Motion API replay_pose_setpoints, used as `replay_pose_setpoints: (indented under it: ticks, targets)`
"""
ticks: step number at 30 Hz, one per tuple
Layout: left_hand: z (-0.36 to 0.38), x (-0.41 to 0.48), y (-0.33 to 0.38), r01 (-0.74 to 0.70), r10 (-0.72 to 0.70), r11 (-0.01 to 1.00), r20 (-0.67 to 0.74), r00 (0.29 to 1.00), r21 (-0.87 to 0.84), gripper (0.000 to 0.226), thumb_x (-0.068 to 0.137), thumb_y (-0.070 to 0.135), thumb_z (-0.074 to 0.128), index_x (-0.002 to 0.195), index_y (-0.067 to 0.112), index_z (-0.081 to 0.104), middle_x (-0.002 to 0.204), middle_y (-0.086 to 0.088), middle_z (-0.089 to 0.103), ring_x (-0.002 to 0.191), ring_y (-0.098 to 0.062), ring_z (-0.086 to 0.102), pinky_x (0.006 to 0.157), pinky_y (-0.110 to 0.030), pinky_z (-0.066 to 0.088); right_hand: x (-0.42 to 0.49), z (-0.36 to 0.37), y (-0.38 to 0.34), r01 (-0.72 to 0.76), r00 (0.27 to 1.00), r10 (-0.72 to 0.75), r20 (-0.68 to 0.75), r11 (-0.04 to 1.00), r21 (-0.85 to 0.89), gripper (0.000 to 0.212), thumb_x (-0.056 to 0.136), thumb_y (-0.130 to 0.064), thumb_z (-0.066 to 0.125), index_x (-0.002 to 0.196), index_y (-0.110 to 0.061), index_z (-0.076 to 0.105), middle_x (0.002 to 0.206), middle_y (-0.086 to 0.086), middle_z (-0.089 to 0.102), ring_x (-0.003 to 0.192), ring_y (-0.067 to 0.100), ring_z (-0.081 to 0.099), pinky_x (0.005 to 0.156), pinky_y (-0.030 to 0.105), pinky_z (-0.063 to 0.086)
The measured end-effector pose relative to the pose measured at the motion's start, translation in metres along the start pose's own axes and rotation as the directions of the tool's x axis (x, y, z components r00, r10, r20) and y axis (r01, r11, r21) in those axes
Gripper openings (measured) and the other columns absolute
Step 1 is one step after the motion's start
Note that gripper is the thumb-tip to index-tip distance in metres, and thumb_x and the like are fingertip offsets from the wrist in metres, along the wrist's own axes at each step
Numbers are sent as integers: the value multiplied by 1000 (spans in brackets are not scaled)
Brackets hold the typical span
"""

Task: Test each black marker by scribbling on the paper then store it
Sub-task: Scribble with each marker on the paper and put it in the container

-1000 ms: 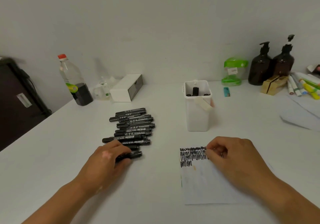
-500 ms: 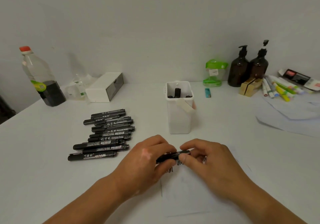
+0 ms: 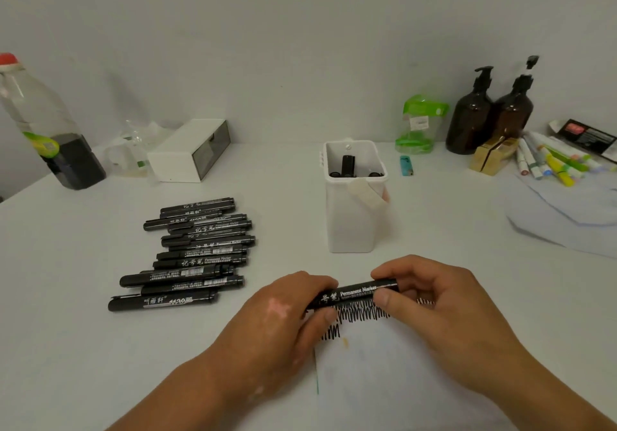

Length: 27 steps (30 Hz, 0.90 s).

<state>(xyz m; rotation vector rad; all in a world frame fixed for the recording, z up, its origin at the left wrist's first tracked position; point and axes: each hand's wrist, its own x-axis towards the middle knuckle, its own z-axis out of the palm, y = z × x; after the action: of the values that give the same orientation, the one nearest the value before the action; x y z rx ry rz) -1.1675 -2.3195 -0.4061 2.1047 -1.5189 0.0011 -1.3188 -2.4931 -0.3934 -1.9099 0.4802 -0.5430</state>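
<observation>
Hands at both ends: left hand [image 3: 283,317] and right hand [image 3: 434,300] hold one black marker [image 3: 357,292] level over the paper [image 3: 384,380].

From my remote seat I see both forearms reach in from the lower corners and meet at the middle. The left hand's fingers and thumb curl round the marker's left end, and the right hand pinches the right end between thumb and forefinger. The barrel is smooth black plastic with white print, tilted slightly up to the right. Under it dense black zigzag scribbles [image 3: 359,314] cross the thin white sheet, which lies flat on the matte white table [image 3: 100,347]. A row of matching markers [image 3: 193,253] lies side by side to the left. Behind stands a square white plastic tub [image 3: 350,223] with dark marker ends inside.
</observation>
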Motion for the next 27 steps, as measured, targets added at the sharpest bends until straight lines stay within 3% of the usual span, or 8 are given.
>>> replay_pose_setpoints:
  ticks: [3,6,10,17,20,24,27]
  targets:
    - [3,-1,4,-18,19,999,20,1000,-32,30,100,44,40,125,34,54,104,18,60,91,-1,52,76,-10,37,-2,3,-5,-11,999,9,35,999,48,22,84,-18,80,92,-37,75,82,-4,76,69,11,64,64,14,49]
    - [5,-2,7,-31,33,995,23,999,-95,31,100,50,34,112,31,56,94,14,60,81,-7,53,67,-17,37,-3,7,-12,-48,996,29,87,974,221,16,77,-21,82,88,-31,76,75,-2,74,56,3,59,55,10,44]
    - [7,-2,12,-86,86,991,-3,996,-105,42,98,63,23,97,31,49,76,13,52,67,-9,48,56,-16,34,-7,19,-17,-73,986,23,168,952,298,16,68,-24,79,84,-25,76,61,-6,68,52,1,60,52,10,45]
    - [4,-2,20,-104,101,989,-35,994,-105,36,101,62,23,92,33,42,65,21,42,55,3,42,50,-11,25,-8,24,-12,-87,986,38,159,946,314,29,68,-45,77,86,-24,72,59,11,66,48,21,56,50,31,48]
    - [3,-2,22,-106,102,991,-45,994,-84,31,101,60,26,92,34,41,65,21,40,54,1,40,50,-11,24,-8,23,-12,-82,986,32,162,946,312,28,70,-44,78,88,-23,73,61,11,67,52,24,60,53,32,52]
    - [2,-2,23,-115,112,989,-40,993,-91,33,101,61,27,93,33,43,71,13,54,56,-7,43,51,-19,30,-9,24,-14,-91,984,30,175,933,348,21,72,-37,79,84,-21,74,65,10,69,58,23,64,55,30,54]
    - [1,-2,23,-118,114,989,-42,993,-86,33,100,62,26,92,34,42,66,15,45,55,-10,40,50,-19,27,-9,24,-16,-99,982,30,188,925,367,9,78,-25,77,84,-19,74,66,9,69,59,20,65,54,29,54]
